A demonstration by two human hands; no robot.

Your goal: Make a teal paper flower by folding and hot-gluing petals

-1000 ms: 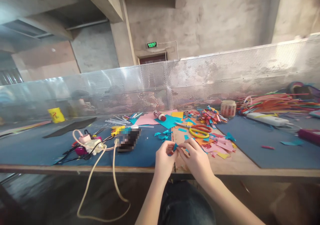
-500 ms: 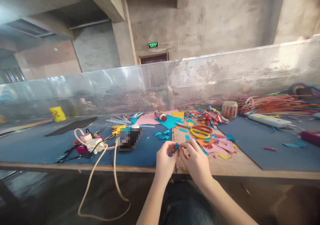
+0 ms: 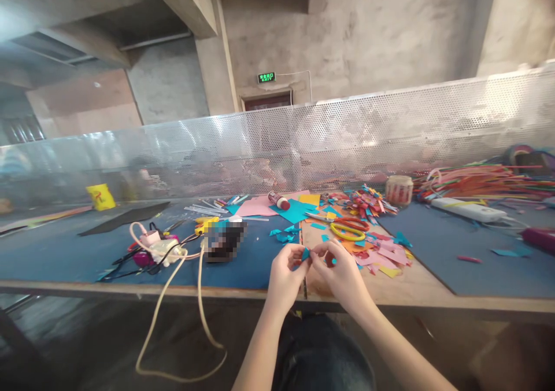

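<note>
Blue paper [image 3: 306, 254], one small piece, is pinched between two hands [image 3: 286, 274].

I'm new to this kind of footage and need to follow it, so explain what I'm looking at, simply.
There is no machine here: you see a person's bare left hand and right hand. The camera is worn on their head, looking forward and down, so their forearms enter from the bottom. Between the fingertips of both hands is a small blue piece, apparently paper. On the table, just beyond the right hand, lie pink scraps and scissors; farther back lies a red-capped bottle. Tangled cables lie to the left. Behind everything stands a perforated metal screen.
</note>
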